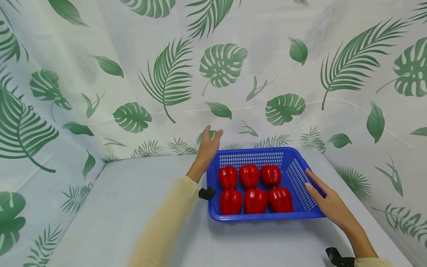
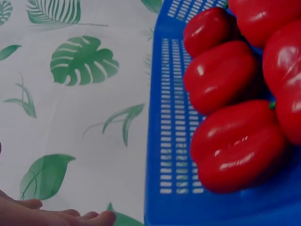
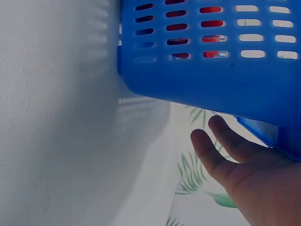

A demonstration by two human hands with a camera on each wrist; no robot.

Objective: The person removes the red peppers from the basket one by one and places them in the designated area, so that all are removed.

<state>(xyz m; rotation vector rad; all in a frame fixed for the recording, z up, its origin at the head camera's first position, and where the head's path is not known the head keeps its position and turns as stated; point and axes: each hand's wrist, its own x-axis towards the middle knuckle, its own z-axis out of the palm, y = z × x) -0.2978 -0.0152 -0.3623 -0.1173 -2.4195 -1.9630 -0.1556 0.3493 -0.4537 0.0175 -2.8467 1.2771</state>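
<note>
Narrow gap between red peppers (image 1: 255,201) and right wall (image 1: 299,183) of blue basket (image 1: 267,217)

"What carries everything?"
"A table (image 1: 133,207) — pale, with a fine grain up close"
"And directly on it?"
"One blue basket (image 1: 267,216) — upright, right of the middle, near the table's far edge"

A white sheet printed with green leaves (image 1: 257,22) hangs behind a pale grey, flat-topped table (image 1: 120,207) and continues along its left and right sides. The print mixes feathery palm fronds (image 1: 165,85), split monstera leaves (image 1: 132,117), plain oval leaves (image 1: 298,50) and thin grassy sprigs (image 1: 92,104). Faint creases cross the sheet; the tabletop looks finely grained up close.
</note>
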